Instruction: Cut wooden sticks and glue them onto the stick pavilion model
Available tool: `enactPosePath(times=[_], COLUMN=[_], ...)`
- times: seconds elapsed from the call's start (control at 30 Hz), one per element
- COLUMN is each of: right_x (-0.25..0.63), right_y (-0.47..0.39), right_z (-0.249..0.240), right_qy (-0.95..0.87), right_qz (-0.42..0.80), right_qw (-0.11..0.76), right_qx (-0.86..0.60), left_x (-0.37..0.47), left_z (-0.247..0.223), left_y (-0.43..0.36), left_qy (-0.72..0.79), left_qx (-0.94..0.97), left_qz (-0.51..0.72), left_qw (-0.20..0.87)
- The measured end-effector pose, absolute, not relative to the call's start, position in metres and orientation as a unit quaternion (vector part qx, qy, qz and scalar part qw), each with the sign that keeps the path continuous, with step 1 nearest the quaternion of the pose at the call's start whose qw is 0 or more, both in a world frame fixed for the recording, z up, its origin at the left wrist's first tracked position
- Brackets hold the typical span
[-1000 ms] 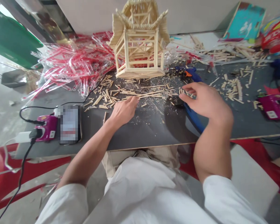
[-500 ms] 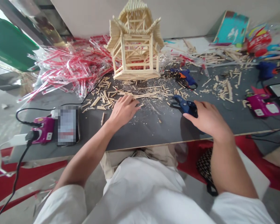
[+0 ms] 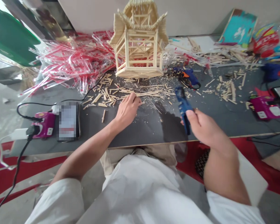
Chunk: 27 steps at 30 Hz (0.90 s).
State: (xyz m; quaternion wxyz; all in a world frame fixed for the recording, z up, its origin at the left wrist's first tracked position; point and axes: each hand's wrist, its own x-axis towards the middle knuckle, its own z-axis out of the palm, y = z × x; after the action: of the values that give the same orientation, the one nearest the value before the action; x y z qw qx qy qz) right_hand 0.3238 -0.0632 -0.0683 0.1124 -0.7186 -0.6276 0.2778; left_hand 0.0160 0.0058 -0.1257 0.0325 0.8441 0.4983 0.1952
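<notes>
My right hand [image 3: 204,126] grips a blue hand cutter [image 3: 184,107], raised over the table with its head pointing away from me. Its blade is hard to make out from here. On the left, my left hand [image 3: 128,109] rests low on the table, fingers curled together beside thin wooden sticks [image 3: 151,93]. Whatever its fingertips pinch, if anything, is hidden. Behind the sticks stands a pavilion model [image 3: 141,46] built from pale wooden sticks, with a tiered roof.
Clear-and-red plastic wrappers [image 3: 77,62] pile up at left. A blue glue gun [image 3: 188,76] lies right of the model; another glue gun [image 3: 272,73] lies farther right. A phone [image 3: 68,121] and purple power adapters [image 3: 44,124] sit near the left edge. Wood scraps [image 3: 228,90] litter the table.
My right hand has lifted the blue cutter off the table and turned it so its head points away from me. My left hand has stayed by the sticks, its fingers drawn in more.
</notes>
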Motion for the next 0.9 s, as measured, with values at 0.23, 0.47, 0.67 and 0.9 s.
enactPosePath(times=[0.23,0.47,0.67,0.9], right_x=[0.248,0.212,0.2,0.197], right_y=[-0.07,-0.071,-0.076,-0.08], right_z=[-0.071,-0.071,-0.072,-0.087], right_qy=[-0.652,-0.666,-0.66,-0.654], right_qz=[0.414,0.432,0.437,0.435], right_qw=[0.204,0.229,0.227,0.277], right_qx=[-0.602,-0.564,-0.567,-0.553], left_x=[0.004,0.001,0.002,-0.002], left_z=[-0.092,-0.097,-0.105,-0.11], left_y=[-0.013,-0.029,-0.026,-0.019], left_qy=[0.562,0.564,0.534,0.491], left_qx=[0.756,0.669,0.631,0.576], left_qz=[0.305,0.434,0.476,0.513], left_qw=[0.14,0.215,0.3,0.404])
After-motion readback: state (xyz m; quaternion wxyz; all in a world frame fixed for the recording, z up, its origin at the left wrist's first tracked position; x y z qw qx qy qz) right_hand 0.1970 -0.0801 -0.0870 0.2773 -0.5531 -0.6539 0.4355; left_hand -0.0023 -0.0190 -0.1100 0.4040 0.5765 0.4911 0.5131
